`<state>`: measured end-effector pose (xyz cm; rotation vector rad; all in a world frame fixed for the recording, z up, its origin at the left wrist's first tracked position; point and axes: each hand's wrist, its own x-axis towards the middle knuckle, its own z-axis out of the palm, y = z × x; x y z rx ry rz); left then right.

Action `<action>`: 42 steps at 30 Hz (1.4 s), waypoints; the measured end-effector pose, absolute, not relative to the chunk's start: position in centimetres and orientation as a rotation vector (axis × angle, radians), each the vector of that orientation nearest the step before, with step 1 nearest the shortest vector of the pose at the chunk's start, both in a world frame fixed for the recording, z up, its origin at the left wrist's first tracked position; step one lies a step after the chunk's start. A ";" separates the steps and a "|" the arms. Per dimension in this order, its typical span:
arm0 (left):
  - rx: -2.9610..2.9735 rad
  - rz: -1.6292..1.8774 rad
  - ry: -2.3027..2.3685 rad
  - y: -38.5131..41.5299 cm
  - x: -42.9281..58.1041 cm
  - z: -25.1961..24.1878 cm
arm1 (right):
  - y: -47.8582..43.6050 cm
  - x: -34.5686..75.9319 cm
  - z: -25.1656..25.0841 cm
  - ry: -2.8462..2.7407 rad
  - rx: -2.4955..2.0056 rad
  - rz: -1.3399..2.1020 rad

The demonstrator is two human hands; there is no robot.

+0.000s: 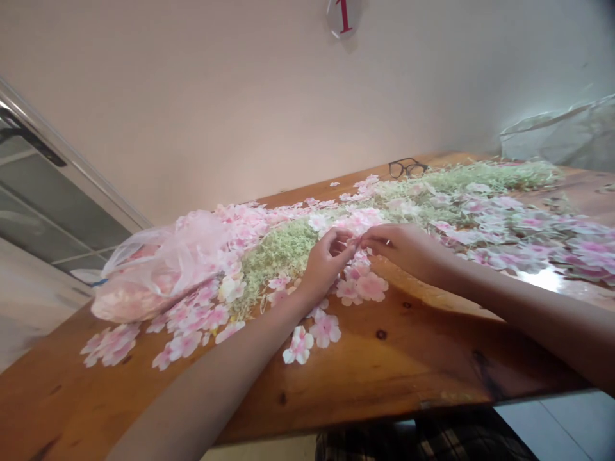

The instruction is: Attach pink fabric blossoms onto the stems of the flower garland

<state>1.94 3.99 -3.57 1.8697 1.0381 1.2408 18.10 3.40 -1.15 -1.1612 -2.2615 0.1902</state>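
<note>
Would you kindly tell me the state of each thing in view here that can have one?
Left hand, fingertips pinched on the pink flower.
Right hand, fingertips pinched on the same flower.
Pink flower, held between both hands, just above the table.
Pink bag, slumped on its side, stuffed full.
Loose flowers, scattered flat.
Green stems, heaped in a long pile.
Glasses, set down, unworn.
Clear bag, crumpled.

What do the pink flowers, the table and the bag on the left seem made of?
Pink flowers: probably thin fabric or paper, matte; the petals lie flat and alike.
Table: wood with glossy varnish; knots, grain and a bright reflection show.
Bag: thin translucent plastic film; it wrinkles and pink contents show through.
</note>
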 end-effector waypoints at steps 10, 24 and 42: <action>1.911 1.237 1.046 3.9 1.9 -3.6 | 3.4 17.9 -1.1 -2.057 -1.222 0.392; 1.979 1.241 1.044 3.3 2.0 -3.1 | 4.0 18.1 -1.0 -1.920 -1.150 0.844; 1.977 1.251 1.098 3.2 1.9 -2.8 | 3.6 18.0 -0.7 -2.084 -1.279 0.420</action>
